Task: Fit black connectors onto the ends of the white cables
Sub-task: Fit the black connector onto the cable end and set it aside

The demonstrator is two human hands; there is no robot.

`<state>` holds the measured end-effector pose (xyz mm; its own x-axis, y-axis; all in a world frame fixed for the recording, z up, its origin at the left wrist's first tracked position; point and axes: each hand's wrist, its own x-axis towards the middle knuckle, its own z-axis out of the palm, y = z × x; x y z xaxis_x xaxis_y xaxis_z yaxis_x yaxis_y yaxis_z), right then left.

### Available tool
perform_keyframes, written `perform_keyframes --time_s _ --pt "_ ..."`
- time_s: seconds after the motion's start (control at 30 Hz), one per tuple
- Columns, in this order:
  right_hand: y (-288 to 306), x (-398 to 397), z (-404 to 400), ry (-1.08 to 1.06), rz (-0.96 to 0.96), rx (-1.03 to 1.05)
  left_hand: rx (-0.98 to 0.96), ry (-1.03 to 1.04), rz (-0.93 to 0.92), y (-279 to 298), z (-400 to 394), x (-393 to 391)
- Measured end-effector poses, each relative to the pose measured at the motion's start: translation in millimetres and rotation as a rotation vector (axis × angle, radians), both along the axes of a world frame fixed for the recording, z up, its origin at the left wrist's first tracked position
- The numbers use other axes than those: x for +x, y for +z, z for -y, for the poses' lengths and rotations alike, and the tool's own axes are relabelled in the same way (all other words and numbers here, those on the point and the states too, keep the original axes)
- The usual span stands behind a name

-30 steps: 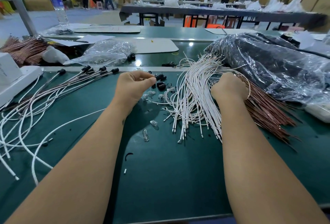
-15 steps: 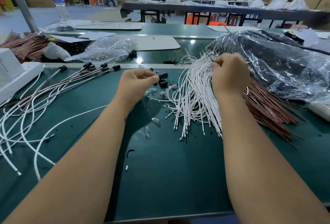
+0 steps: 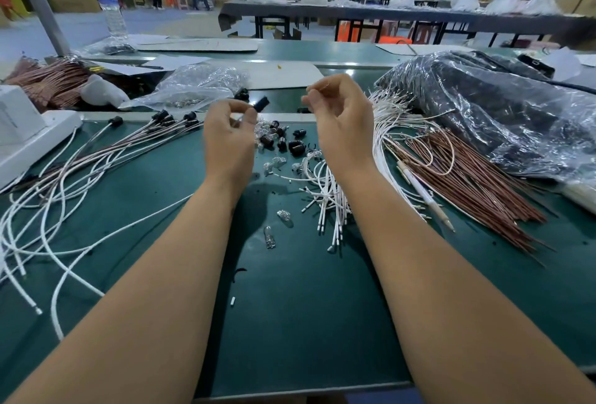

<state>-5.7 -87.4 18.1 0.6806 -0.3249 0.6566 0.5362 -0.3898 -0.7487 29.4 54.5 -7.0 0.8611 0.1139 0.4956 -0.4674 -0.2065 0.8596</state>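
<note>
My left hand [image 3: 229,136] is raised over the green table [image 3: 290,323] and pinches a black connector [image 3: 261,103] at its fingertips. Just to the right, my right hand [image 3: 342,113] is raised too, its fingers curled and the tips pinched on a thin white cable end, which the hand mostly hides. Loose black connectors [image 3: 290,143] lie beneath and between the hands. The pile of bare white cables [image 3: 332,203] fans out under my right wrist. Finished cables with black connectors [image 3: 161,118] lie to the left.
Small glass bulbs [image 3: 274,163] are scattered by the connectors. Copper-brown wires [image 3: 467,184] and a pen [image 3: 425,197] lie on the right, below a dark plastic bag [image 3: 500,113]. A clear bag [image 3: 193,87] sits behind, a white machine [image 3: 22,132] at the left edge.
Both hands have risen off the table and come together. The left now holds up a black connector; the right has left the cable pile with a cable end pinched.
</note>
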Motion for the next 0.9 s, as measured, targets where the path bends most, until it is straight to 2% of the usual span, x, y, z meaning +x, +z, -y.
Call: perform_keyframes --time_s 0.07,0.13,0.27,0.4,0.5,0.6,0.73,0.8,0.9 --pt "1.2 0.8 -6.5 0.263 -0.064 0.415 0.048 0.088 0.086 0.8 -0.9 1.2" --pt "1.8 1.6 -7.7 0.440 -0.086 0.704 0.086 0.119 0.144 1.1 0.3 0.0" --pt "3.4 0.4 1.7 0.631 -0.075 1.096 0.160 0.046 0.102 0.5 4.9 0.5" --pt "3.4 0.5 15.9 0.638 -0.060 1.313 0.126 -0.097 0.024 0.7 5.8 -2.9" --pt "-1.8 3.1 23.1 0.564 -0.210 1.191 0.103 -0.141 -0.015 1.5 5.6 -5.1" --pt "-6.2 6.5 18.3 0.454 -0.434 0.816 0.127 -0.181 -0.031 2.2 6.9 -6.7" --pt "-9.8 9.2 4.3 0.428 -0.518 0.471 0.136 -0.241 -0.051 2.6 9.1 -8.0" --pt "-12.5 10.3 1.4 0.381 -0.508 0.404 0.131 -0.242 -0.064 2.1 8.9 -7.2" --pt "-13.0 11.7 2.0 0.317 -0.435 0.539 0.133 -0.213 -0.090 -0.3 6.0 -3.6"
